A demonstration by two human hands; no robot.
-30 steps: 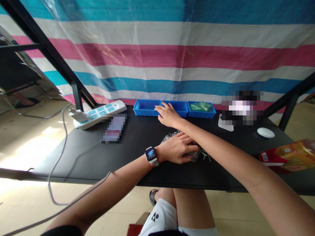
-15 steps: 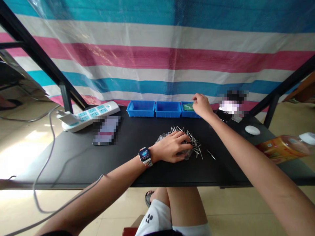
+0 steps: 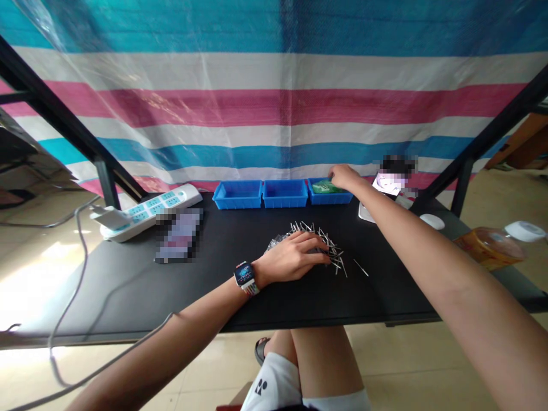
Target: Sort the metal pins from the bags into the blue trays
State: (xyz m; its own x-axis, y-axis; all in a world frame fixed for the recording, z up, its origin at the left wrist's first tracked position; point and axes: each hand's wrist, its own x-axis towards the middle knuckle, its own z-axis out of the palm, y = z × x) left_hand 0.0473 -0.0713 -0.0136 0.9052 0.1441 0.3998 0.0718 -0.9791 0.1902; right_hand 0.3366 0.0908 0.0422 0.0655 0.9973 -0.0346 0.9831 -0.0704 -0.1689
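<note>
My left hand (image 3: pixel 292 257), with a watch (image 3: pixel 245 274) on its wrist, lies palm down with its fingers spread. It rests on a clear plastic bag (image 3: pixel 274 242) and a loose heap of thin silvery metal pins (image 3: pixel 336 257). One pin (image 3: pixel 361 267) lies apart, right of the heap. Over the back right corner of the right-hand blue bin (image 3: pixel 329 198) is my right hand (image 3: pixel 346 177), its fingers bent downward and pressed together. Beneath them, a green packet (image 3: pixel 324 186) sits in that bin. Whatever those fingertips pinch, if anything, is hidden.
Two more blue bins (image 3: pixel 238 202) (image 3: pixel 285 201) stand left in the same row. A power strip (image 3: pixel 149 211) and a blurred phone (image 3: pixel 180 235) lie at left. At right are a lit screen (image 3: pixel 387 184), a white oval object (image 3: pixel 432 221) and a drink bottle (image 3: pixel 492 248). A grey cable (image 3: pixel 79 268) crosses the left.
My right hand has lowered toward the green packet in the right-hand bin. My left hand stays on the heap and bag. The whole view has shifted slightly.
</note>
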